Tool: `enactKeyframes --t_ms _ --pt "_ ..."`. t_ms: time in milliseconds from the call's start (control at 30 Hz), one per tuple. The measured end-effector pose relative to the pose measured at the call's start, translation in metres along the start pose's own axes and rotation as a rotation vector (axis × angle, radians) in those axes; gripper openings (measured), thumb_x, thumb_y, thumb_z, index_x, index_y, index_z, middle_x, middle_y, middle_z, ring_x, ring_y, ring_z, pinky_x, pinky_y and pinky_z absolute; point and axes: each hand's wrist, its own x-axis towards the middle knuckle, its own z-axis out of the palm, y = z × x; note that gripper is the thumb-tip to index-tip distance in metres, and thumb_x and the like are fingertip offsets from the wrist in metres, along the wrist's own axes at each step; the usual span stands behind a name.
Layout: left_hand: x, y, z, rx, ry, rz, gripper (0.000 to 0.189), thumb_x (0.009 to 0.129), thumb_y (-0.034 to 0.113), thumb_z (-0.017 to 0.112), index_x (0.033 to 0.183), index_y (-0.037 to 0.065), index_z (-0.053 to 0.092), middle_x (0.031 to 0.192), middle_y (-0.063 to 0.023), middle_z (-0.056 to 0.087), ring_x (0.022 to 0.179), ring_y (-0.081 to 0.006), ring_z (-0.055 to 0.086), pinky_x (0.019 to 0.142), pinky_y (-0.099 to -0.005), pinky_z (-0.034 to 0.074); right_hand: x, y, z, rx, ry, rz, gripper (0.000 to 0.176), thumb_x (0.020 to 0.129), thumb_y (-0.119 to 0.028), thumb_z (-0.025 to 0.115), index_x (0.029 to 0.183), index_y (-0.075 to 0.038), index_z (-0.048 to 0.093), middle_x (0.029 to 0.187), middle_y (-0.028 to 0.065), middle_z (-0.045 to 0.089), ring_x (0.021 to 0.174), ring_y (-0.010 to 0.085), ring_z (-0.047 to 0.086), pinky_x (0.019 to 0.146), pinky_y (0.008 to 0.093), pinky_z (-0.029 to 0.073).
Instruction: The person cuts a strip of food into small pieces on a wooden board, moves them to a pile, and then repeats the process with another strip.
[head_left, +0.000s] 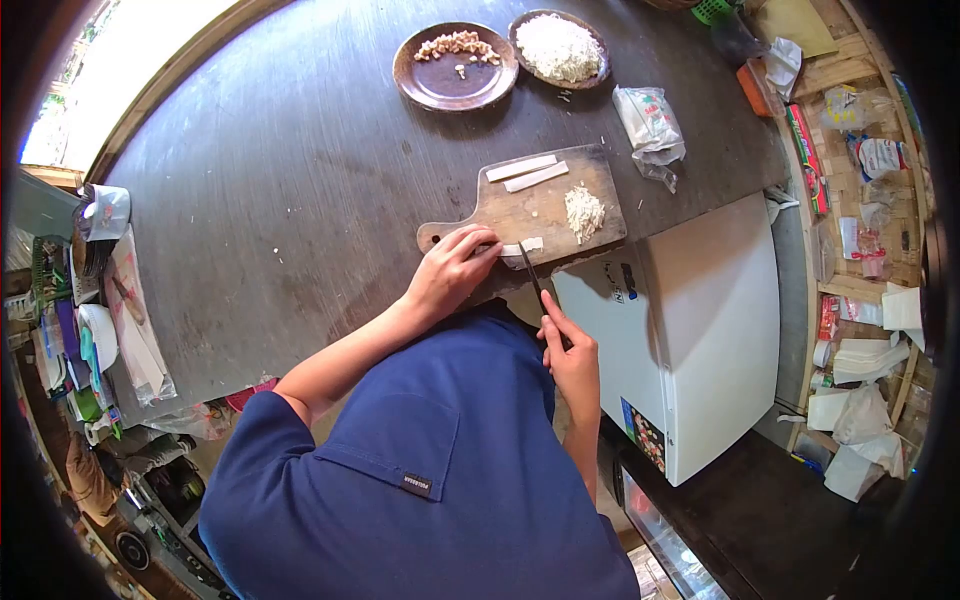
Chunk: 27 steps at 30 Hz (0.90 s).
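Observation:
A wooden cutting board lies on the dark table. My left hand presses a white strip down at the board's near edge. My right hand grips a knife whose blade rests on that strip beside my left fingertips. Two longer white strips lie at the board's far side. A small heap of chopped white pieces sits to the right of the middle.
Two brown plates stand at the table's far edge, one with diced brownish bits, one with white shreds. A plastic bag lies right of the board. A white appliance stands to my right. Cluttered shelves line both sides.

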Motion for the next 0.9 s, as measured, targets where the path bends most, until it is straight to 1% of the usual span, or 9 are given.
enactKeyframes --t_ms 167,233,367,433,467,500,600,833,900 --pt "0.001 -0.001 0.0 0.034 -0.006 0.019 0.028 0.085 0.007 0.077 0.112 0.004 0.075 0.117 -0.0074 0.067 0.116 -0.0263 0.068 0.103 -0.0389 0.057 0.003 -0.002 0.0 0.038 -0.002 0.036 0.041 0.109 -0.017 0.065 0.149 -0.024 0.068 0.083 0.0024 0.067 0.059 0.0064 0.051 0.056 0.0256 0.047" --pt "0.002 -0.002 0.001 0.038 -0.004 -0.001 0.025 0.084 0.008 0.078 0.11 0.005 0.075 0.114 -0.006 0.068 0.114 -0.0259 0.068 0.102 -0.039 0.057 0.009 0.003 -0.008 0.095 -0.063 0.072 0.04 0.11 -0.02 0.064 0.15 -0.022 0.067 0.086 -0.0012 0.067 0.057 0.0032 0.053 0.049 0.0209 0.043" --pt "0.008 -0.002 0.002 0.006 0.0 -0.008 0.022 0.085 0.009 0.078 0.107 0.006 0.075 0.111 -0.0054 0.068 0.111 -0.0256 0.068 0.101 -0.0396 0.057 0.032 0.009 -0.045 0.159 -0.18 0.104 0.04 0.111 -0.022 0.065 0.151 -0.021 0.066 0.089 -0.0012 0.07 0.059 0.0033 0.055 0.05 0.0199 0.043" --pt "0.014 -0.001 -0.001 0.037 0.024 -0.005 0.021 0.083 0.005 0.08 0.104 0.007 0.077 0.108 -0.0049 0.071 0.102 -0.0252 0.071 0.092 -0.0396 0.06 0.05 0.006 -0.063 0.149 -0.273 0.126 0.04 0.11 -0.024 0.065 0.151 -0.023 0.066 0.09 -0.0011 0.07 0.059 0.0033 0.054 0.052 0.0206 0.045" --pt "0.015 -0.002 0.001 0.037 0.025 0.003 0.021 0.083 0.005 0.08 0.104 0.007 0.077 0.108 -0.0049 0.071 0.102 -0.0252 0.071 0.092 -0.0396 0.06 0.058 0.005 -0.071 0.138 -0.274 0.108 0.042 0.11 -0.026 0.066 0.152 -0.025 0.065 0.09 -0.0014 0.069 0.06 0.0034 0.055 0.051 0.0205 0.044" --pt "0.017 -0.002 0.003 0.043 0.024 0.009 0.021 0.084 0.005 0.08 0.105 0.007 0.077 0.108 -0.0046 0.071 0.102 -0.0249 0.07 0.091 -0.0391 0.06 0.064 0.002 -0.074 0.141 -0.267 0.103 0.042 0.11 -0.026 0.066 0.152 -0.025 0.065 0.09 -0.0014 0.069 0.06 0.0034 0.055 0.051 0.0205 0.044" --pt "0.029 0.0 0.008 0.057 0.047 0.024 0.022 0.085 0.006 0.08 0.106 0.007 0.077 0.108 -0.0043 0.071 0.101 -0.0245 0.07 0.09 -0.0384 0.06 0.073 -0.006 -0.074 0.089 -0.038 0.046 0.042 0.11 -0.027 0.066 0.152 -0.027 0.065 0.088 -0.0028 0.066 0.061 0.0033 0.055 0.052 0.0204 0.045" --pt "0.055 0.009 0.026 0.064 0.105 0.025 0.023 0.085 0.007 0.079 0.108 0.008 0.077 0.11 -0.0044 0.07 0.103 -0.0244 0.069 0.088 -0.0389 0.059 0.049 0.003 -0.048 0.202 0.005 -0.029 0.043 0.112 -0.025 0.064 0.154 -0.027 0.063 0.092 -0.0019 0.066 0.063 0.003 0.054 0.053 0.0203 0.045" --pt "0.05 0.008 0.029 0.055 0.056 0.032 0.024 0.085 0.007 0.079 0.109 0.008 0.077 0.111 -0.0043 0.07 0.104 -0.0245 0.069 0.088 -0.0389 0.059 0.038 0.006 -0.04 0.228 0.017 -0.035 0.043 0.112 -0.024 0.064 0.154 -0.026 0.063 0.094 -0.0014 0.067 0.063 0.0029 0.054 0.054 0.0205 0.045"
